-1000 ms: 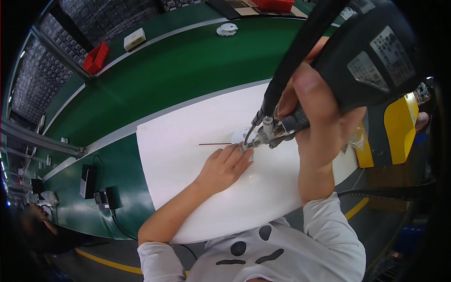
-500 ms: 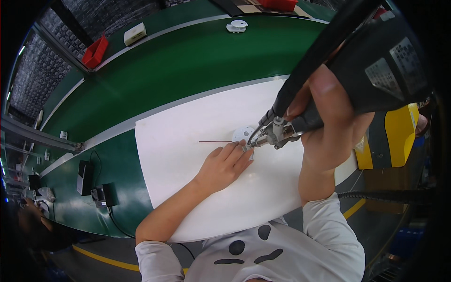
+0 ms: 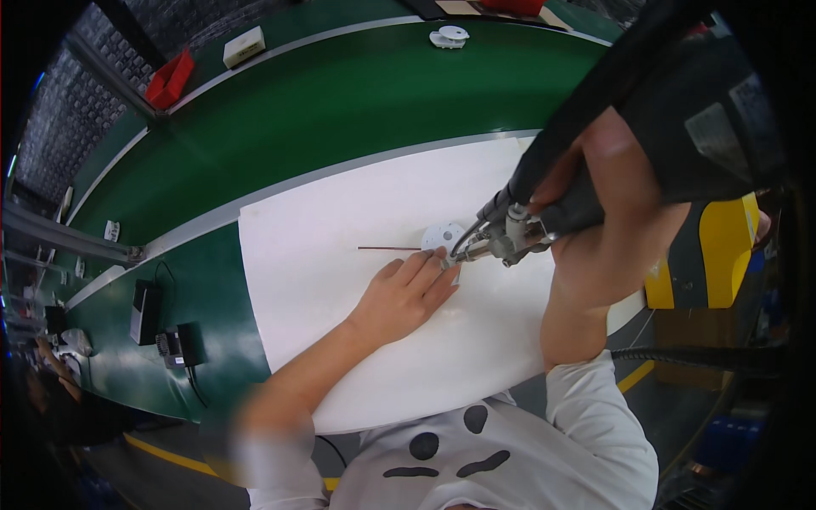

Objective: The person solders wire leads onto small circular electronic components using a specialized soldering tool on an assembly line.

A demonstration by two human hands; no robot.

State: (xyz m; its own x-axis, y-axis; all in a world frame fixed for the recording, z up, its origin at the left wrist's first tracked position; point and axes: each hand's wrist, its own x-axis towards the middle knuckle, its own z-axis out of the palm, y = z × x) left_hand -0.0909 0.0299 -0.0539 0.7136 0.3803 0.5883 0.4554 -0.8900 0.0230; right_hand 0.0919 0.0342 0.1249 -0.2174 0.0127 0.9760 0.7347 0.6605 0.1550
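Note:
A white disc-shaped plastic part [image 3: 437, 235] with small holes lies on the white work sheet [image 3: 340, 212]. My left hand [image 3: 404, 299] has its bent fingertips on the near side of the part, gripping it against the sheet. A thin dark reddish wire or rod [image 3: 387, 248] sticks out to the left of the part. My right hand [image 3: 616, 200] is wrapped round a black power screwdriver [image 3: 671, 144] with a metal nose and a hose. The screwdriver's nose slants down to the part, right beside my left fingertips; its very tip is partly hidden there.
Beyond the sheet runs a green conveyor belt [image 3: 340, 119] carrying white parts [image 3: 449, 36]. A red bin [image 3: 170, 78] and a pale box [image 3: 244, 48] stand along its far edge. Black adapters [image 3: 177, 347] with cords lie at left. A yellow-and-black object [image 3: 722, 255] stands at right.
The view has shifted slightly. My right hand and the screwdriver have moved a little to the right, the nose still at the part. My left hand keeps its hold.

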